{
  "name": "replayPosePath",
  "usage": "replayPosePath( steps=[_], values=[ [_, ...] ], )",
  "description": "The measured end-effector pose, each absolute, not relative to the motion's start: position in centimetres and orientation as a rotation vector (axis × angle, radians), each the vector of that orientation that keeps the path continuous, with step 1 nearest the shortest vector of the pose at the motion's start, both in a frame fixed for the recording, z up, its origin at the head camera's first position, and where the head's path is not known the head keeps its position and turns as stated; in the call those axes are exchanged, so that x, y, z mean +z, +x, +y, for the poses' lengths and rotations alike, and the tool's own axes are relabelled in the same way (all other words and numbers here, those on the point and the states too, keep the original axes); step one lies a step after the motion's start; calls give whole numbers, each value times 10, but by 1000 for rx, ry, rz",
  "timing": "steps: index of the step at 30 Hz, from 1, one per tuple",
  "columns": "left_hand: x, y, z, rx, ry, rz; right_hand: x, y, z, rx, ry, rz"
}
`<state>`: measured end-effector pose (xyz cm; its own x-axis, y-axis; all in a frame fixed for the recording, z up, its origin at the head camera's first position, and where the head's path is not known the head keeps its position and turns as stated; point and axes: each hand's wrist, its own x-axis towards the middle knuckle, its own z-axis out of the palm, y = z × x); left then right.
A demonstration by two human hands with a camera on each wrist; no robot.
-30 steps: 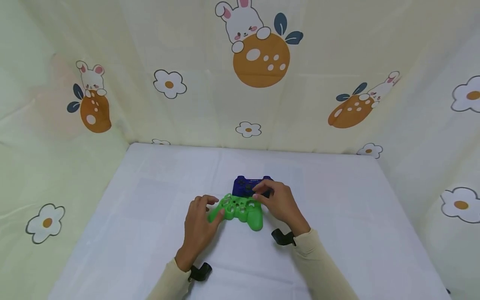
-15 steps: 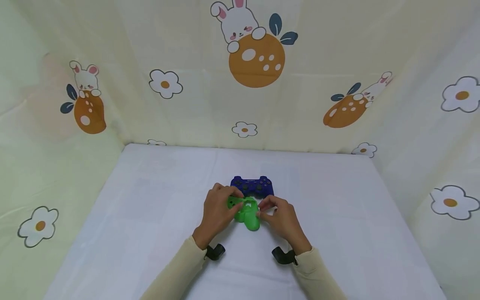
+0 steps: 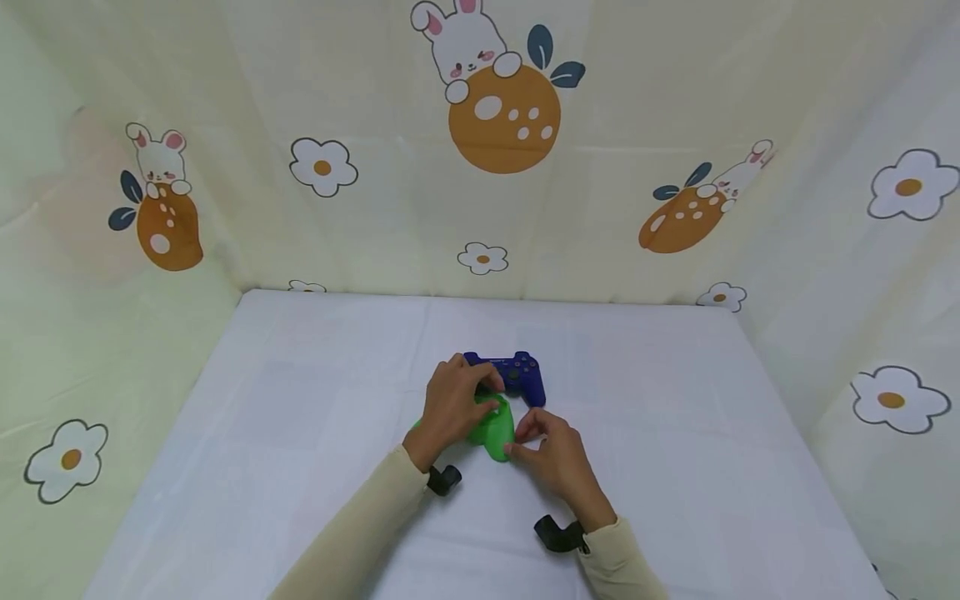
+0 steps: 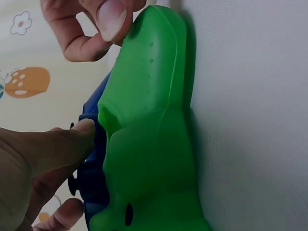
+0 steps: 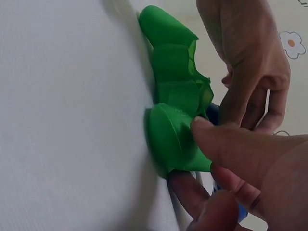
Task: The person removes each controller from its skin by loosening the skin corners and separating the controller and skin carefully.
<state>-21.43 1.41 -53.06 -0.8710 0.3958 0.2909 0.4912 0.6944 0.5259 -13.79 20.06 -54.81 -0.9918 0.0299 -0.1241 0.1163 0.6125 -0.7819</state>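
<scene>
A green silicone controller cover lies on the white table in front of a blue game controller. My left hand reaches over the cover, hiding much of both. In the left wrist view its thumb is at the cover's upper edge, before the blue controller; no grip shows there. My right hand pinches the cover's right handle. In the right wrist view the right thumb presses on that handle and a fingertip sits under its end. The controller is outside the cover.
The white-covered table extends around both hands. A cream curtain printed with rabbits and flowers hangs behind and at the sides. Each wrist carries a small black camera, one of them the right camera.
My left hand has moved right, from the cover's left handle to its right half. My right hand has come down from the blue controller to the cover's right handle and pinches it.
</scene>
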Motion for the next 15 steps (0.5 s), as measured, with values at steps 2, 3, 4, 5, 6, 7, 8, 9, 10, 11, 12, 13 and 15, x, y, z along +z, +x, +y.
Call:
replayPosePath(
  steps=[2,3,4,5,6,7,8,9,10,11,12,13,15],
  values=[
    [-531,-215,17,-889,-737,-2761,-549,-137,200,-1335,120,2738],
    [-532,-215,19,-877,-742,-2769,-550,-137,199,-1334,117,2741],
    [-532,-215,20,-868,-745,-2776,-550,-137,199,-1339,111,2743],
    [-533,-215,21,-852,-744,-2783,-551,-137,199,-1339,112,2740],
    [-533,-215,22,-836,-743,-2788,-551,-136,198,-1343,118,2734],
    [-534,-215,23,-821,-741,-2793,-551,-136,198,-1345,118,2732],
    [-534,-215,24,-811,-738,-2798,-552,-136,199,-1350,121,2729],
    [-534,-215,25,-799,-733,-2800,-551,-136,199,-1356,125,2725],
    [-534,-215,26,-785,-727,-2802,-551,-135,199,-1364,129,2721],
    [-534,-215,26,-775,-721,-2802,-551,-135,199,-1369,135,2718],
    [-534,-215,27,-771,-716,-2800,-551,-135,199,-1373,141,2715],
    [-535,-215,27,-765,-709,-2800,-550,-134,199,-1377,146,2715],
    [-536,-215,28,-764,-693,-2795,-550,-133,199,-1381,159,2711]
  ],
)
